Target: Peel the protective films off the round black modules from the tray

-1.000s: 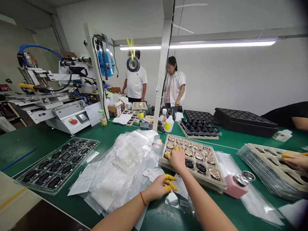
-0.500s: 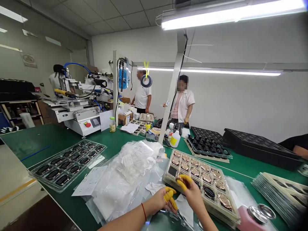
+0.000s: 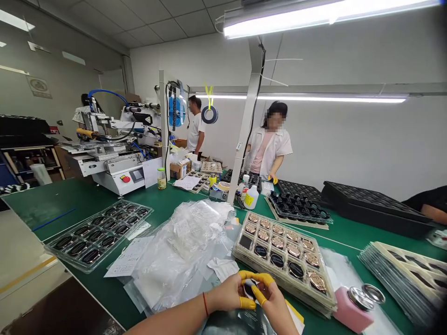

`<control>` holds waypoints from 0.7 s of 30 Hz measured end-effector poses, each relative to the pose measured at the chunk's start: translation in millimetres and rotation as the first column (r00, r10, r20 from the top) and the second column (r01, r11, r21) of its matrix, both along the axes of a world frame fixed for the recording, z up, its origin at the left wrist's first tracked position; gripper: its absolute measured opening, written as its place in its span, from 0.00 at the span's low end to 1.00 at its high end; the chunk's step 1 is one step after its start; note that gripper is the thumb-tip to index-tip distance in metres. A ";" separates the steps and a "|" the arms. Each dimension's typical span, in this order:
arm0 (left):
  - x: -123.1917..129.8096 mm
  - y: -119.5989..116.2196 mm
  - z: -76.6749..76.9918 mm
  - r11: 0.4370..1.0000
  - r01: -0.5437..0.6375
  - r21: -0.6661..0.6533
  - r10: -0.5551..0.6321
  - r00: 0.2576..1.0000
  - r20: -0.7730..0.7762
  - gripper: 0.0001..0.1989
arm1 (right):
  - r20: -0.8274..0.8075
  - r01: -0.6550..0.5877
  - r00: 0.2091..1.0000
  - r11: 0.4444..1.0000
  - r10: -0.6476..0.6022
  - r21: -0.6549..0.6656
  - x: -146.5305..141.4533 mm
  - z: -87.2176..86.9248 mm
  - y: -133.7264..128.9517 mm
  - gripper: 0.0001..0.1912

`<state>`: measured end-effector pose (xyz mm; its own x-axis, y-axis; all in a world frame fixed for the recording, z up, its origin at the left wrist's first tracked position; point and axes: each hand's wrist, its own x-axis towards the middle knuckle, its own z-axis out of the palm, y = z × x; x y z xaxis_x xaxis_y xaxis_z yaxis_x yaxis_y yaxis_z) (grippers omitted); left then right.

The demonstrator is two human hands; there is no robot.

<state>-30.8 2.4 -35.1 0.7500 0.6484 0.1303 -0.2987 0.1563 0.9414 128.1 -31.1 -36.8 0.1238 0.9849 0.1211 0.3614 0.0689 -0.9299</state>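
Observation:
My left hand (image 3: 235, 294) and my right hand (image 3: 271, 294), both with yellow finger cots, meet low in the centre. Between their fingertips they hold a small round black disc (image 3: 250, 289), partly covered by the fingers. Just beyond my right hand lies a stack of clear trays (image 3: 279, 274); the top one carries several rose-gold round pieces (image 3: 277, 242) and a few black-faced ones (image 3: 277, 260) along its near row. A dark square cell (image 3: 245, 241) shows at its left corner. A crumpled white cloth (image 3: 223, 268) lies beyond my left hand.
Clear plastic bags (image 3: 181, 251) and a written sheet (image 3: 131, 256) lie to the left. Another tray of black discs (image 3: 101, 232) is farther left. A pink pump bottle (image 3: 353, 309) and stacked trays (image 3: 398, 274) stand right. A co-worker (image 3: 267, 149) stands across the table.
My right hand has left the tray and come down to my left hand, where both now grip the disc. A black disc shows in the tray where my right hand was.

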 end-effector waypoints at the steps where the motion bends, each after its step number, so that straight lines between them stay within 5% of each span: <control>1: 0.4 -2.4 2.8 1.000 0.020 0.004 -0.020 1.000 -0.009 0.34 | 0.047 0.022 0.999 1.000 -0.022 -0.009 0.7 -2.4 -0.2 0.12; 6: 2.8 -3.5 -4.0 1.000 0.027 -0.010 -0.027 0.998 -0.055 0.35 | 0.259 0.051 0.964 0.999 -0.052 0.011 3.4 -10.6 -1.2 0.07; 10: 4.1 -0.6 -11.2 1.000 0.016 0.002 -0.016 0.997 -0.075 0.33 | 0.323 0.024 0.946 0.998 -0.040 0.054 -2.7 1.6 -9.8 0.05; 14: 6.5 -1.9 -4.2 1.000 -0.019 0.020 0.021 0.994 -0.106 0.29 | 0.343 0.027 0.938 0.996 -0.053 0.080 -8.5 16.4 -17.7 0.03; 21: 3.0 0.4 4.6 0.996 -0.030 0.089 0.052 0.967 -0.250 0.23 | 0.366 -0.004 0.930 0.999 -0.014 0.048 -10.4 14.8 -14.1 0.05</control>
